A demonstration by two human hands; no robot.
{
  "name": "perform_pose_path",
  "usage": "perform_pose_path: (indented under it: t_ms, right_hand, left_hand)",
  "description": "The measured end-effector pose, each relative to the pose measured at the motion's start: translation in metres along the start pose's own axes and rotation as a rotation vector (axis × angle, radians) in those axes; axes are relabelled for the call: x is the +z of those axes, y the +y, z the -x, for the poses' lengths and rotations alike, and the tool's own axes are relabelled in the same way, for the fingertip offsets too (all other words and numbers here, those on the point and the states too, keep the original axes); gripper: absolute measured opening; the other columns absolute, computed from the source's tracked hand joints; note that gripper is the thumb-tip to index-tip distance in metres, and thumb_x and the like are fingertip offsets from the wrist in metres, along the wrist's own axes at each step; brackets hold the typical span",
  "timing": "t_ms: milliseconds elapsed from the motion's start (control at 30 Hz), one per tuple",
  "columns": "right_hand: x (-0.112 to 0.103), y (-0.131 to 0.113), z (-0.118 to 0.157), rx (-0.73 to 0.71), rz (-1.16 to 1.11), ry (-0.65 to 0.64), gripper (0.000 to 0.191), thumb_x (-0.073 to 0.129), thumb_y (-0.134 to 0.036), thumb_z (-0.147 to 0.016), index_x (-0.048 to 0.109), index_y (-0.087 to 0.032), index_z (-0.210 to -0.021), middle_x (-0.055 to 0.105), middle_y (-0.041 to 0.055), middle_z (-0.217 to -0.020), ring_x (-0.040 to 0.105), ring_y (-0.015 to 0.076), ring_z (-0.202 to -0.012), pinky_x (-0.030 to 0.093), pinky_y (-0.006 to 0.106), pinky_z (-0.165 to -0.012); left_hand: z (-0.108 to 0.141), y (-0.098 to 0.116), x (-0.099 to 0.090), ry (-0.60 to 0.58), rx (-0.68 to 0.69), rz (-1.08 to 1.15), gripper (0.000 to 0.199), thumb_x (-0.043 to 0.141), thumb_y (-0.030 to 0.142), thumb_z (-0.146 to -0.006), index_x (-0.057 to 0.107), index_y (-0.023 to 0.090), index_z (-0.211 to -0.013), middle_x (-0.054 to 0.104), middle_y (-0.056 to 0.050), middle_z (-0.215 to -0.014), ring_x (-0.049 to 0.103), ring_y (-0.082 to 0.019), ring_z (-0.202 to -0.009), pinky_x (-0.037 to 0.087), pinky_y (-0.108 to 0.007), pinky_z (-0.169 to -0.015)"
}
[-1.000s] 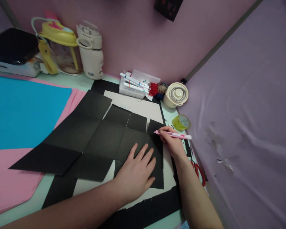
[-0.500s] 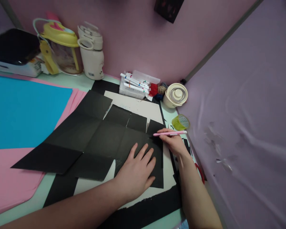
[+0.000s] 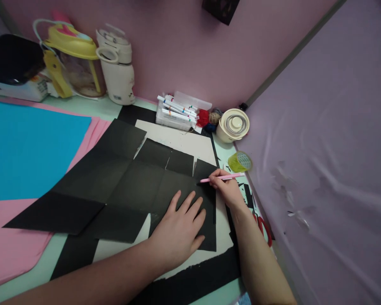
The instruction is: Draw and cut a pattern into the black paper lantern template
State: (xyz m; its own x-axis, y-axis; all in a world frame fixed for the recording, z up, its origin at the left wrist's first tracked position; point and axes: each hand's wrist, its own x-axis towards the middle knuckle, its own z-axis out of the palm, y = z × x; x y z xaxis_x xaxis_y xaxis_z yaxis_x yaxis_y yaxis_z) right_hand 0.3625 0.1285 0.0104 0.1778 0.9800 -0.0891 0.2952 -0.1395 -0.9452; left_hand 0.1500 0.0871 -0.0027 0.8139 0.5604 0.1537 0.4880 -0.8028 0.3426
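A large folded and notched sheet of black paper [image 3: 136, 182] lies over a white sheet [image 3: 180, 137]. My left hand [image 3: 180, 228] rests flat on the black paper's lower right part, fingers spread, holding nothing. My right hand [image 3: 227, 186] grips a slim pink pen-like tool [image 3: 222, 178] between thumb and fingers. The tool's tip points left, at or just over the paper near its right flap; whether it touches cannot be told. Slits separate the flaps along the paper's upper edge.
Blue paper [image 3: 28, 148] and pink paper [image 3: 15, 245] lie left. Behind stand a white bottle [image 3: 119, 72], yellow-lidded jug [image 3: 79, 67], marker box [image 3: 176, 114] and cream pot [image 3: 233, 125]. Green tape [image 3: 239, 161] and red-handled scissors [image 3: 266, 231] are right. A torn black strip [image 3: 190, 279] lies in front.
My right hand and the pink tool have shifted slightly left across the black paper. The whole view has shifted a little, and more of the red scissors shows. My left hand stays on the paper.
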Motion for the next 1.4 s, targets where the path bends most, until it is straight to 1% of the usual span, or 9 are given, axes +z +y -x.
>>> perform_pose_path:
  t_ms: [167,400,533,1000,1200,1400]
  right_hand:
    - [0.002,-0.004,0.002,0.011,0.048,0.0,0.015,0.066,-0.032,-0.079,0.06,-0.02,-0.071,0.061,-0.0015,-0.065,0.051,0.0141,-0.063,0.037,0.028,-0.063]
    - [0.004,-0.009,0.004,-0.013,0.147,-0.006,0.018,0.064,-0.033,-0.08,0.06,-0.02,-0.068,0.061,-0.0007,-0.065,0.053,0.0156,-0.065,0.039,0.029,-0.065]
    - [0.004,-0.009,0.004,-0.004,0.148,-0.004,0.018,0.064,-0.034,-0.08,0.06,-0.021,-0.07,0.062,-0.0006,-0.066,0.054,0.0159,-0.065,0.04,0.029,-0.065]
    - [0.006,-0.011,0.005,-0.006,0.166,0.003,0.017,0.064,-0.034,-0.08,0.059,-0.021,-0.07,0.062,-0.001,-0.066,0.055,0.0161,-0.066,0.041,0.028,-0.066]
    - [0.007,-0.012,0.006,-0.001,0.179,0.0,0.017,0.063,-0.035,-0.08,0.059,-0.021,-0.07,0.062,-0.0008,-0.067,0.055,0.0163,-0.066,0.041,0.029,-0.064]
    - [0.007,-0.01,0.005,-0.001,0.194,-0.007,0.017,0.064,-0.036,-0.079,0.059,-0.021,-0.071,0.063,-0.0006,-0.068,0.055,0.0161,-0.066,0.04,0.028,-0.062]
  left_hand:
    - [0.0,0.0,-0.001,-0.01,-0.004,0.01,0.05,0.043,0.051,-0.095,0.055,0.02,-0.133,0.045,-0.011,-0.149,0.029,-0.034,-0.142,0.016,-0.06,-0.114]
    - [0.001,0.0,-0.002,-0.021,-0.002,0.007,0.05,0.043,0.05,-0.094,0.055,0.02,-0.133,0.046,-0.012,-0.148,0.029,-0.034,-0.142,0.016,-0.06,-0.113]
    - [0.001,0.0,-0.002,-0.011,-0.006,0.005,0.05,0.043,0.051,-0.094,0.055,0.022,-0.132,0.046,-0.01,-0.148,0.029,-0.033,-0.142,0.015,-0.059,-0.114]
    - [0.001,0.001,-0.001,-0.006,-0.006,0.003,0.05,0.044,0.051,-0.094,0.055,0.021,-0.132,0.047,-0.011,-0.148,0.03,-0.034,-0.142,0.016,-0.059,-0.114]
    - [0.001,0.0,0.0,0.01,-0.006,0.004,0.05,0.044,0.052,-0.094,0.056,0.021,-0.131,0.047,-0.01,-0.147,0.03,-0.033,-0.142,0.014,-0.058,-0.115]
    - [0.0,0.0,0.0,0.002,-0.002,0.002,0.05,0.043,0.05,-0.095,0.055,0.02,-0.132,0.045,-0.011,-0.149,0.028,-0.034,-0.143,0.013,-0.059,-0.114]
